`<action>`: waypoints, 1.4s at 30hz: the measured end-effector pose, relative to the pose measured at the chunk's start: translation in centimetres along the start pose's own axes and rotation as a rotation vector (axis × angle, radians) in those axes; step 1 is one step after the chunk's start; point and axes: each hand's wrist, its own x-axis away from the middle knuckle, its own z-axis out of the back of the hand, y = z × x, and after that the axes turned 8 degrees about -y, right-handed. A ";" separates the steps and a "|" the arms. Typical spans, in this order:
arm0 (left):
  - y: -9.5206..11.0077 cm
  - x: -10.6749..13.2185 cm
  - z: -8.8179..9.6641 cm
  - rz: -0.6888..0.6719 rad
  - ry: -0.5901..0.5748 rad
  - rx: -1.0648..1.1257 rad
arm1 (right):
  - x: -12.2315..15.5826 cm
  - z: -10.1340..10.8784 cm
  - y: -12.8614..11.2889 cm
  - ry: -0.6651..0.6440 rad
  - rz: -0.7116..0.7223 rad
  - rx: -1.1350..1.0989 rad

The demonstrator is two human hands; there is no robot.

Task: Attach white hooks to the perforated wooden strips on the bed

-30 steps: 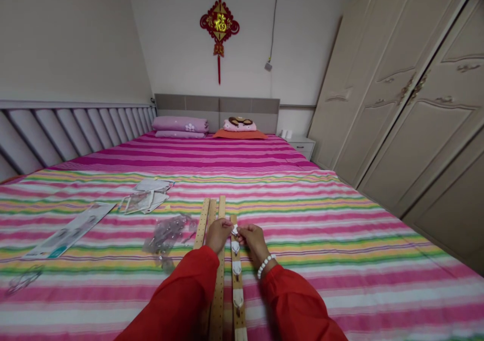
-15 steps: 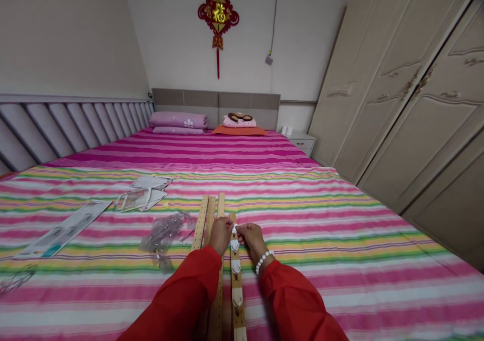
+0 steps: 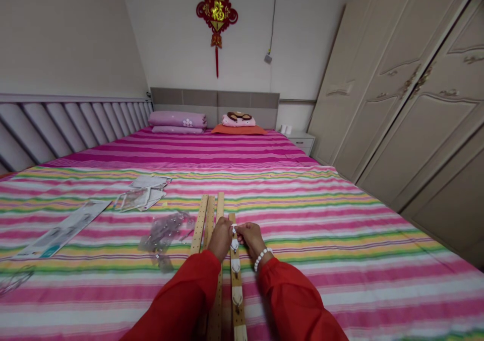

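Observation:
My left hand [image 3: 220, 238] and my right hand [image 3: 250, 237] meet over a narrow wooden strip [image 3: 238, 300] that lies lengthwise on the striped bed cover [image 3: 340, 240]. Both pinch a small white hook [image 3: 234, 229] at the strip's far end, fingers curled. Three more white hooks [image 3: 236, 265] sit in a row along the strip towards me. Several perforated wooden slats [image 3: 206, 217] lie just left of it, partly under my left red sleeve. A white bead bracelet [image 3: 261, 257] circles my right wrist.
A crumpled clear plastic bag [image 3: 164, 232] lies left of the slats. Farther left are opened blister packs [image 3: 145, 195] and a long printed card [image 3: 62, 230]. Pillows [image 3: 177, 122] rest at the headboard. A tall wardrobe [image 3: 416, 94] lines the right side.
The view has tilted slightly upward, so everything sits a little lower in frame. Both hands stay pinched on the small white hook at the strip's end, barely shifting.

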 end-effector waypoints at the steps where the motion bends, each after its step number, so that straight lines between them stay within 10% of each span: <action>1: 0.1 0.1 0.0 -0.007 -0.013 -0.007 | -0.1 0.0 0.1 -0.002 0.002 0.002; 15: 2.6 2.2 2.9 0.094 -0.113 -0.333 | -0.3 0.0 0.6 0.001 0.013 -0.004; 42: 2.4 2.3 2.7 0.028 -0.190 -0.370 | -0.1 -0.1 1.1 0.033 0.035 0.009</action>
